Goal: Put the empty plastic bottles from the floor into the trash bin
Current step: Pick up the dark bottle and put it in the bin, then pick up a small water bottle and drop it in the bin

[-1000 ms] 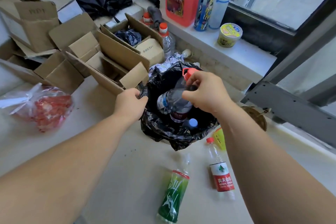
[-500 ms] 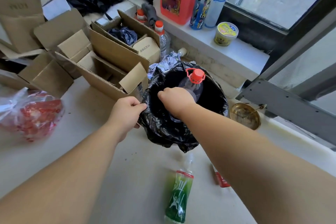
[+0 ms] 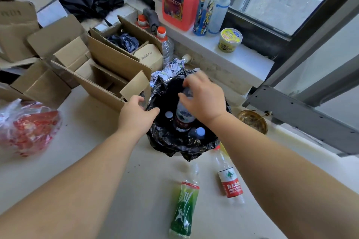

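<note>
Centre of frame: trash bin [image 3: 194,147] lined with a black bag, standing on the pale floor [image 3: 116,170]. Right hand [image 3: 204,101] over the bin mouth, fingers curled around the top of a clear bottle with a dark red label [image 3: 182,116], which stands upright inside the bag. Whether the grip is firm or loosening: cannot tell. Left hand [image 3: 136,116] at the left rim of the bin, fingers closed on the edge of the black bag. Two more bottles in the bin, seen only as caps: a white cap [image 3: 168,115] just left of the held bottle, a pale blue cap [image 3: 200,131] at its lower right.

On the floor, lower centre: a green-labelled bottle [image 3: 183,207] lying on its side, neck toward the bin. Just to its right, a clear bottle with a red and white label [image 3: 229,180], also lying down, its neck end close to the bin's lower right edge.

Left of the bin: open cardboard boxes [image 3: 101,75], the nearest one touching the bag. Far left: a plastic bag with red contents [image 3: 29,128]. Upper centre, on the window sill [image 3: 242,60]: a large jug of pink liquid [image 3: 178,0], two slimmer bottles beside it, and a small yellow tub [image 3: 230,40]. Right of the bin: a brass-coloured bowl [image 3: 252,121] on the floor.
</note>
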